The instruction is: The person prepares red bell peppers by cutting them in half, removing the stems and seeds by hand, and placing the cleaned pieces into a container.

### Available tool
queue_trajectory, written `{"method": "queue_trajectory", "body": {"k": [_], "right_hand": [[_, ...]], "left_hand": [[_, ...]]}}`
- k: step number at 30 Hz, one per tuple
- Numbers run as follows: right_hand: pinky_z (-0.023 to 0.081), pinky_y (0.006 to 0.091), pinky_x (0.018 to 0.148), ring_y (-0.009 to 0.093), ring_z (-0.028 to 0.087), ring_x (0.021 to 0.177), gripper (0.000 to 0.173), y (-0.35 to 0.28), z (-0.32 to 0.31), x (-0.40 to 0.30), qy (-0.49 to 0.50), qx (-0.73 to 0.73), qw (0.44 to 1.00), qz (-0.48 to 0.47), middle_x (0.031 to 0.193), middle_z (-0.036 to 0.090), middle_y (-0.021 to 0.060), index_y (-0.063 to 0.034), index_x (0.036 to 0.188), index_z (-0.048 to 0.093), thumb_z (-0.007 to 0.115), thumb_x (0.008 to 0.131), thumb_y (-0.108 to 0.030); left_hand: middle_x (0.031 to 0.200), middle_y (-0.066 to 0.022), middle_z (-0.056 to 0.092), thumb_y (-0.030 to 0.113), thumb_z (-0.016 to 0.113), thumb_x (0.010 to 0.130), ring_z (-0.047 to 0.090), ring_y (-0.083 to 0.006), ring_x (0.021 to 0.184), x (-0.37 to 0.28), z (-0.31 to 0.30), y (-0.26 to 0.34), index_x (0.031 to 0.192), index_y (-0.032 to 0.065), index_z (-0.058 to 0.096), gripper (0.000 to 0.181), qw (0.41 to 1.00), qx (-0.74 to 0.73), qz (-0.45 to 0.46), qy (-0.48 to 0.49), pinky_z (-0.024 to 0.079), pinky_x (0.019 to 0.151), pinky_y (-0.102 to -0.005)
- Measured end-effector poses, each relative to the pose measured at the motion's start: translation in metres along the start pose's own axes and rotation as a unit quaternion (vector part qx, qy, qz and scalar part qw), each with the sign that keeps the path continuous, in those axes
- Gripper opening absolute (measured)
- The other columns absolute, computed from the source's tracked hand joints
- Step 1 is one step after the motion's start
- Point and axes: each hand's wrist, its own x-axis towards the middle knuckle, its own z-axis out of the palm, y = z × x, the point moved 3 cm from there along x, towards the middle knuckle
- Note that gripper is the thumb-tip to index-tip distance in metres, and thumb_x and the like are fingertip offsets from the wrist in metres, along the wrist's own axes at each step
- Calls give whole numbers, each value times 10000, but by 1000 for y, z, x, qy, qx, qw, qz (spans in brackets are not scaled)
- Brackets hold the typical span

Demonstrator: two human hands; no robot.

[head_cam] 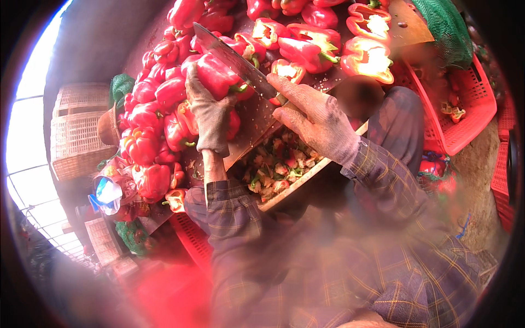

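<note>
My left hand [209, 112], in a knitted glove, grips a whole red bell pepper [215, 74] from its near side, the green stem turned to the right. In my gloved right hand [318, 117] is the handle of a broad-bladed knife [236, 59]. Its blade slants up to the left, over or against the pepper; whether it touches is unclear. Cut pepper halves [367, 59] with pale cores lie on the table beyond my right hand, beside other opened peppers [309, 45]. Many whole red peppers [143, 115] are heaped left of my left hand.
A wood-edged bin [295, 182] of pepper cores and scraps stands close before my body. At the right are a red plastic crate [471, 110] and green netting [447, 30]. Woven baskets [80, 131] stand at the left. Another red crate [190, 238] sits below the table's near left edge.
</note>
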Motion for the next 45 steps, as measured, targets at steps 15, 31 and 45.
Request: {"method": "queue_trajectory", "body": {"k": [15, 31, 45], "right_hand": [[536, 417, 716, 349, 650, 790, 595, 14, -14, -33, 68, -28, 996, -49, 896, 628, 169, -135, 1467, 538, 736, 906, -136], [557, 431, 701, 366, 681, 857, 544, -53, -16, -14, 22, -70, 991, -114, 982, 656, 190, -132, 1456, 541, 697, 948, -244], [488, 258, 633, 52, 575, 686, 514, 11, -10, -22, -151, 187, 928, 286, 834, 645, 0, -137, 1451, 581, 692, 952, -184]], "left_hand": [[1319, -232, 538, 176, 816, 782, 619, -297, 1144, 8, 1, 29, 1467, 22, 427, 803, 985, 109, -130, 25, 541, 928, -403], [1337, -115, 501, -44, 821, 658, 557, -249, 1192, -56, -7, 24, 1470, 49, 380, 929, 987, 142, 29, 65, 492, 1024, -368], [1270, -100, 544, -67, 816, 653, 578, -248, 1150, -51, -12, 48, 1381, 47, 474, 812, 983, 179, 22, 40, 506, 997, -363]]}}
